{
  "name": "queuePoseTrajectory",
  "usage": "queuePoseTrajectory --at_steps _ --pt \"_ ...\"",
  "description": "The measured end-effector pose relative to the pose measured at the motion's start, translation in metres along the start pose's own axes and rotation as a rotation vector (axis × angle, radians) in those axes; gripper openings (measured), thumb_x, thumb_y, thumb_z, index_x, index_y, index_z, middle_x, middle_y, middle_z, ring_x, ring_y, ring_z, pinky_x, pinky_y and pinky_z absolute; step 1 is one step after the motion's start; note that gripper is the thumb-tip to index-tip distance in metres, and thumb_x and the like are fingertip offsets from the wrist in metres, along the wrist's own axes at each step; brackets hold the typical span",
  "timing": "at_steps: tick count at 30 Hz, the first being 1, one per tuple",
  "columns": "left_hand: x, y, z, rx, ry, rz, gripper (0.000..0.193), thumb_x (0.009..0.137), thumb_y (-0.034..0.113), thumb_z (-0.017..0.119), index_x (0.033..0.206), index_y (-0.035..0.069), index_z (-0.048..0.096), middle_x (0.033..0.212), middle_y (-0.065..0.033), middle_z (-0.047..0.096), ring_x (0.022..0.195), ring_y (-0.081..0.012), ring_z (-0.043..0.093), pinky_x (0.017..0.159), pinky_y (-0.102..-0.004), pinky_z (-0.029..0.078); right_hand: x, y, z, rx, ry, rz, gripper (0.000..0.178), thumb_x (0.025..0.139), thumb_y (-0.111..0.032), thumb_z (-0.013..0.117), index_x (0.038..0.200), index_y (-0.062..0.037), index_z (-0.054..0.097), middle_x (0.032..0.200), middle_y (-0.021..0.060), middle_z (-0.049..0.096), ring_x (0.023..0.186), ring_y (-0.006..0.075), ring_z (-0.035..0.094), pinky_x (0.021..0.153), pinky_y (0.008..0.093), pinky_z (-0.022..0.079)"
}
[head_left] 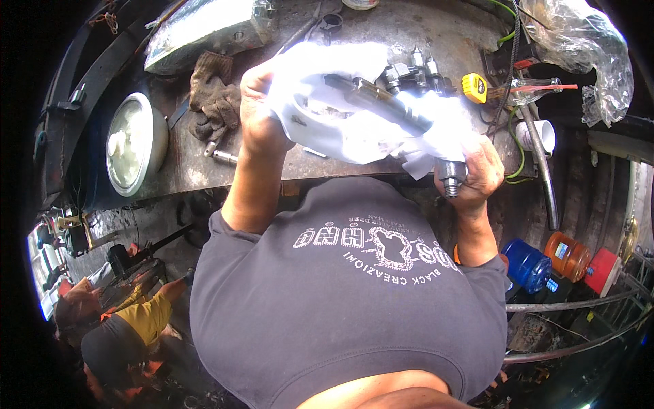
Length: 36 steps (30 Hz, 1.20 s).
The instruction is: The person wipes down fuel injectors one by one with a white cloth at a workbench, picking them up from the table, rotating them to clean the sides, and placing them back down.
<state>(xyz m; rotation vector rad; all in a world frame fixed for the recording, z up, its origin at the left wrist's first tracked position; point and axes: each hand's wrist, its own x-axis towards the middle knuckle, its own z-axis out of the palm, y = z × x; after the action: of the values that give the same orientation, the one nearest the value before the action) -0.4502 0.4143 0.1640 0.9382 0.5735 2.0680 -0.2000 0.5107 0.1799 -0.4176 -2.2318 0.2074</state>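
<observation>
Left hand [262, 102] pinching left edge of white sheet [357, 144] over counter [415, 27]; right hand [482, 170] curled around right end, threaded metal fitting [450, 178] jutting below. Slack sheet tipping could let dark cylinder [388, 105] slide out; wide swing might topple upright metal fittings [419, 73]. Sheet thin, crumpled, glare-washed; cylinder smooth, rigid; gloves [211, 95] rumpled, grimy.

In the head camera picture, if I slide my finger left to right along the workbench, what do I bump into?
Round white bowl-like thing → dirty work glove → the person's left hand → dark metal rod → yellow tape measure → glass bottle.
</observation>
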Motion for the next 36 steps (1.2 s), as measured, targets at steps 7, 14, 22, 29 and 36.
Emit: queuePoseTrajectory --at_steps 7,14,22,29,36 --pt "0.01 0.01 0.003 0.588 -0.217 0.218 0.028 0.074 0.002 0.061 0.099 -0.008 0.058 0.085 -0.0116 0.065 0.072 -0.0146 0.062 0.065 -0.0248 0.05 0.0 0.004 -0.004 0.065 -0.049 0.049 0.027 0.059 -0.006 0.066 0.084 -0.0001 0.061 0.076 0.0124 0.062 0.066 0.0276 0.061 0.059 0.0317 0.048" --pt "0.028 0.037 0.003 1.348 -0.708 0.255 0.031 0.062 0.0 0.062 0.092 0.001 0.058 0.076 -0.012 0.059 0.065 -0.0295 0.059 0.057 -0.0307 0.049 0.0 0.013 -0.013 -0.007 -0.123 -0.022 0.025 0.058 -0.006 0.067 0.083 -0.001 0.063 0.077 0.0119 0.063 0.066 0.0269 0.061 0.059 0.0315 0.047" --pt "0.015 0.009 0.007 1.362 -0.489 0.085 0.017 0.066 0.004 0.05 0.08 -0.001 0.059 0.067 -0.0141 0.059 0.06 -0.032 0.06 0.057 -0.0332 0.049 0.014 0.003 -0.026 -0.207 -0.194 -0.043 0.025 0.058 -0.008 0.069 0.082 -0.0023 0.063 0.078 0.0121 0.063 0.065 0.0265 0.06 0.058 0.0323 0.047" --pt "0.026 0.014 0.005 1.267 -0.442 0.667 0.029 0.063 0.021 0.076 0.081 0.004 0.062 0.074 -0.0089 0.062 0.063 -0.0212 0.063 0.058 -0.0287 0.051 0.015 -0.01 -0.014 0.423 -0.448 0.408 0.027 0.059 -0.002 0.066 0.086 -0.0012 0.062 0.077 0.0089 0.063 0.068 0.0193 0.062 0.063 0.028 0.048" --pt "0.046 0.011 -0.015 1.218 -0.122 0.876 0.032 0.07 0.026 0.072 0.084 -0.001 0.061 0.074 -0.0102 0.062 0.061 -0.0201 0.062 0.059 -0.0305 0.05 0.013 -0.024 -0.009 0.933 -0.445 0.656 0.027 0.066 0.0 0.062 0.093 0.0036 0.063 0.085 0.0067 0.066 0.078 0.0106 0.06 0.071 0.025 0.048"
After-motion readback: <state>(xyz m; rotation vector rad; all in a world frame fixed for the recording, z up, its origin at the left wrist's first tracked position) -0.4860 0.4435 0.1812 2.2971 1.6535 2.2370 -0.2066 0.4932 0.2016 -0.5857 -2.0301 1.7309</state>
